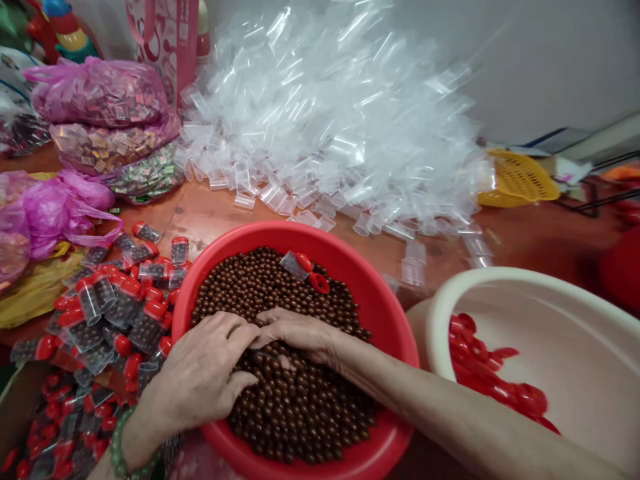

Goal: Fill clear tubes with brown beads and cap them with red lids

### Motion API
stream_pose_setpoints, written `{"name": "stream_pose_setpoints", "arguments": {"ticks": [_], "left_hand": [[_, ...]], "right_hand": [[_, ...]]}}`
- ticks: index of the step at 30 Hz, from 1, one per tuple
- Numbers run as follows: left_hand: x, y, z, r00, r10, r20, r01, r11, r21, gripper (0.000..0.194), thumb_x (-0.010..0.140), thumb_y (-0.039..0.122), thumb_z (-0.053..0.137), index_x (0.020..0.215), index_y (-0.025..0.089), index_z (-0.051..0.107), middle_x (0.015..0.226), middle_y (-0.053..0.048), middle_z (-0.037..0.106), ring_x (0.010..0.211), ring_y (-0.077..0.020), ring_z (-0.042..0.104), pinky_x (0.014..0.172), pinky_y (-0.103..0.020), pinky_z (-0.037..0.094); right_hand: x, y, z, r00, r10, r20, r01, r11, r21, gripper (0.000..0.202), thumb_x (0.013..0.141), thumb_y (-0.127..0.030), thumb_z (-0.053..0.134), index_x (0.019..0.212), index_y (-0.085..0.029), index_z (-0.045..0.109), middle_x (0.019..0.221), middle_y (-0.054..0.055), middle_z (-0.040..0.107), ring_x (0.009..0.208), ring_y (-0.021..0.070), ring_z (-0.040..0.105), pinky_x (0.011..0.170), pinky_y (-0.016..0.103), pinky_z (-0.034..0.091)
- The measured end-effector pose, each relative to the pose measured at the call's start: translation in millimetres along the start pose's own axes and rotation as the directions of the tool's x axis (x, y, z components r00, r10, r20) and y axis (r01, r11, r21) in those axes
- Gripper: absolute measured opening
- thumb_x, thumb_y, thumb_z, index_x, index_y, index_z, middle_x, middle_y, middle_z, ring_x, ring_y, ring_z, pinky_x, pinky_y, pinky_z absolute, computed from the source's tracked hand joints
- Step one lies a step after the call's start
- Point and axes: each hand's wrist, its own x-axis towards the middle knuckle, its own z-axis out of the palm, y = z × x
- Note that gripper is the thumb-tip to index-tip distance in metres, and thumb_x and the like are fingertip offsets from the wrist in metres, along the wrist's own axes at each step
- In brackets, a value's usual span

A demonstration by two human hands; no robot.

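Note:
A red basin [300,230] holds many shiny brown balls [300,413]. Over their left side lies my left hand [210,367], its thumb apart from the bent fingers and nothing visible in it. My right hand [295,333] reaches in from the right, its fingers curled down among the balls and meeting my left fingertips. What those curled fingers hold, if anything, is hidden. Beyond the hands, a small clear tube [294,265] with a red cap lies on the balls, next to a red ring-shaped piece [319,283].
Filled red-capped tubes [120,300] are piled at left, below pink plastic bags [100,93] of small packets. A large heap of clear empty tubes [340,133] covers the back of the table. At right stand a cream basin [525,280] with red caps and a yellow basket [523,177].

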Motion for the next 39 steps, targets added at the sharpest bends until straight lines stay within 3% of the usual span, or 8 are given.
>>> {"name": "stream_pose_setpoints", "arguments": {"ticks": [7, 13, 15, 17, 21, 27, 33, 39], "left_hand": [[7.4, 6.4, 16.2, 0.998, -0.012, -0.069, 0.001, 0.988, -0.152, 0.022, 0.087, 0.009, 0.055, 0.108, 0.017, 0.057, 0.106, -0.006, 0.064, 0.099, -0.0224, 0.058, 0.090, -0.039, 0.050], [13.0, 3.8, 17.4, 0.959, 0.086, -0.270, -0.181, 0.920, -0.347, 0.022, 0.091, 0.016, 0.057, 0.111, 0.019, 0.066, 0.103, -0.003, 0.072, 0.093, -0.0165, 0.063, 0.088, -0.030, 0.049], [12.9, 4.5, 13.3, 0.949, 0.034, -0.315, -0.173, 0.889, -0.424, 0.017, 0.089, 0.018, 0.061, 0.103, 0.020, 0.069, 0.096, -0.002, 0.074, 0.087, -0.0147, 0.064, 0.083, -0.028, 0.050], [10.7, 7.2, 8.3, 0.945, -0.061, -0.321, -0.117, 0.855, -0.505, 0.013, 0.087, 0.019, 0.064, 0.098, 0.018, 0.070, 0.092, -0.002, 0.074, 0.086, -0.0139, 0.065, 0.082, -0.026, 0.050], [3.7, 18.5, 0.1, 0.956, -0.123, -0.267, -0.074, 0.777, -0.625, 0.017, 0.090, 0.017, 0.057, 0.105, 0.016, 0.065, 0.103, -0.004, 0.072, 0.095, -0.0133, 0.066, 0.086, -0.024, 0.050], [2.8, 25.8, 3.1, 0.962, -0.182, -0.204, 0.002, 0.751, -0.660, 0.011, 0.092, 0.018, 0.051, 0.100, 0.017, 0.059, 0.090, -0.002, 0.068, 0.082, -0.0125, 0.063, 0.075, -0.024, 0.048], [13.0, 22.7, 11.2, 0.906, -0.329, -0.265, 0.017, 0.655, -0.755, 0.006, 0.085, 0.019, 0.059, 0.088, 0.017, 0.056, 0.083, 0.000, 0.062, 0.075, -0.0112, 0.058, 0.070, -0.023, 0.048], [17.1, 25.6, 12.1, 0.881, -0.379, -0.282, 0.000, 0.598, -0.802, 0.007, 0.083, 0.019, 0.063, 0.088, 0.016, 0.058, 0.095, -0.004, 0.068, 0.085, -0.0132, 0.065, 0.078, -0.025, 0.052]], "right_hand": [[-18.1, 5.2, 14.3, 0.997, -0.032, 0.076, 0.017, 0.981, 0.193, 0.030, 0.063, -0.048, 0.055, 0.069, -0.018, 0.052, 0.050, -0.003, 0.053, 0.033, 0.0066, 0.041, 0.032, 0.019, 0.033], [-54.2, 2.3, 8.1, 0.985, -0.138, -0.105, 0.142, 0.989, 0.037, 0.027, 0.078, -0.047, 0.053, 0.083, -0.020, 0.052, 0.069, 0.002, 0.062, 0.057, 0.0146, 0.059, 0.055, 0.027, 0.049], [-64.1, 2.9, -3.1, 0.897, -0.309, -0.317, 0.198, 0.920, -0.339, 0.020, 0.082, -0.040, 0.055, 0.082, -0.021, 0.054, 0.085, 0.006, 0.063, 0.074, 0.0182, 0.060, 0.069, 0.031, 0.048], [-66.6, 4.1, -17.7, 0.727, -0.511, -0.459, 0.028, 0.690, -0.723, 0.020, 0.087, -0.037, 0.050, 0.078, -0.020, 0.055, 0.090, 0.010, 0.061, 0.080, 0.0224, 0.059, 0.074, 0.036, 0.045], [-50.8, 4.7, -46.9, 0.575, -0.563, -0.594, -0.305, 0.525, -0.794, 0.019, 0.087, -0.037, 0.054, 0.080, -0.020, 0.051, 0.084, 0.011, 0.061, 0.077, 0.0249, 0.058, 0.064, 0.033, 0.038], [-41.2, 9.2, -58.6, 0.600, -0.495, -0.629, -0.295, 0.594, -0.749, 0.009, 0.083, -0.028, 0.056, 0.084, -0.020, 0.052, 0.064, 0.002, 0.057, 0.058, 0.0188, 0.054, 0.053, 0.029, 0.032], [-72.5, 16.2, -24.5, 0.707, -0.563, -0.428, 0.439, 0.824, -0.359, 0.020, 0.082, -0.039, 0.063, 0.091, -0.021, 0.059, 0.082, 0.002, 0.064, 0.073, 0.0152, 0.060, 0.065, 0.027, 0.049], [-76.2, 11.8, 6.0, 0.855, -0.449, -0.258, 0.479, 0.876, 0.062, 0.024, 0.077, -0.041, 0.071, 0.082, -0.019, 0.062, 0.066, -0.002, 0.056, 0.058, 0.0098, 0.052, 0.052, 0.022, 0.048]]}}
